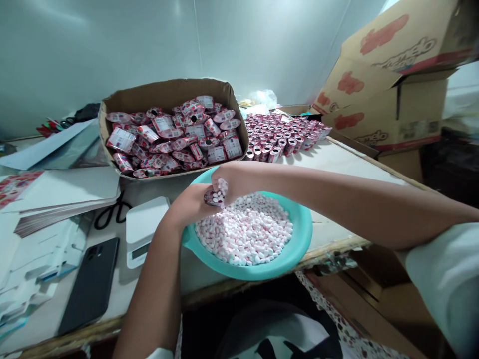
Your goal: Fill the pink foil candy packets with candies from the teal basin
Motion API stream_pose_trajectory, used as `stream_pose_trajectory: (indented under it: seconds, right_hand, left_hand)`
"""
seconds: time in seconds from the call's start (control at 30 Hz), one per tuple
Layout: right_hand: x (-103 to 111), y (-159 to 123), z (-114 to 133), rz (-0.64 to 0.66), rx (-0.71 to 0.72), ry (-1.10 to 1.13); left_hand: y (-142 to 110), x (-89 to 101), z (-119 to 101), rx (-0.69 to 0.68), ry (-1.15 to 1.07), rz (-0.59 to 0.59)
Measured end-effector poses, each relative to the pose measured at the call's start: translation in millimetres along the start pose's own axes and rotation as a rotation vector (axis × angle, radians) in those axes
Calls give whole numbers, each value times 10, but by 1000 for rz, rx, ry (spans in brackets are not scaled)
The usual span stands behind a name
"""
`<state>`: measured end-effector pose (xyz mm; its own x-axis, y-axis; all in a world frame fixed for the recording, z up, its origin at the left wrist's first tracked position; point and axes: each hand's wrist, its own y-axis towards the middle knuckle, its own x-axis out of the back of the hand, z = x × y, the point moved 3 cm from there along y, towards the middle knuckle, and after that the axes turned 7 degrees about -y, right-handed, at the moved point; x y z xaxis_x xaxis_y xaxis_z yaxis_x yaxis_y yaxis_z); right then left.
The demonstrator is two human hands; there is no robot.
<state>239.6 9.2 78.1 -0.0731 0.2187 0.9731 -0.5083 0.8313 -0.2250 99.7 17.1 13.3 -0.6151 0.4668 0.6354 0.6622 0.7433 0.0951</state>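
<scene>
A teal bowl [299, 234] full of small pink and white candies [247, 234] sits at the table's front edge. Over its back rim my left hand [190, 202] is closed round a small red and white pouch [212, 197]. My right hand [228, 179] is cupped just above the pouch, with a handful of candies between its fingers at the pouch's mouth. Behind the bowl a cardboard tray [168, 92] is heaped with several similar pouches lying flat. To its right, many open pouches [284, 132] stand upright in rows.
A white scale [144, 229], black scissors [112, 212] and a black phone [92, 284] lie left of the bowl. Stacks of paper sheets [56, 194] fill the left side. Large cardboard boxes [392, 80] are stacked at the right.
</scene>
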Motion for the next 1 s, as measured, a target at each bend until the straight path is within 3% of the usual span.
stream_pose_trajectory:
  seconds: [0.17,0.27,0.37,0.47,0.57,0.67,0.8,0.9,1.0]
  right_hand:
    - [71,-122,38,-94,45,50]
    - [75,-345,-93,-123,76,48]
    - [-103,-552,-350,-1,-17,30]
    - [-508,-627,-538,271,-93,58]
    - [-922,-605,-521,469,-61,79]
    - [-1091,-573,-397,482,41,120]
    - [-1034,-605,-305,420,156,249]
    - [-1019,-635,-294,424,135,365]
    - [-1067,-613,-290,431,-2,376]
  left_hand:
    - [-9,26,10,17,-19,-65]
    - [-6,27,33,26,-36,-118]
    - [-1,13,54,53,-33,-155]
    - [-2,11,56,62,-9,-182]
    - [-8,15,44,60,42,-184]
    - [-15,18,33,65,41,-179]
    - [-17,29,32,79,38,-188]
    - [-12,28,32,71,27,-174]
    - [-7,18,34,66,45,-155]
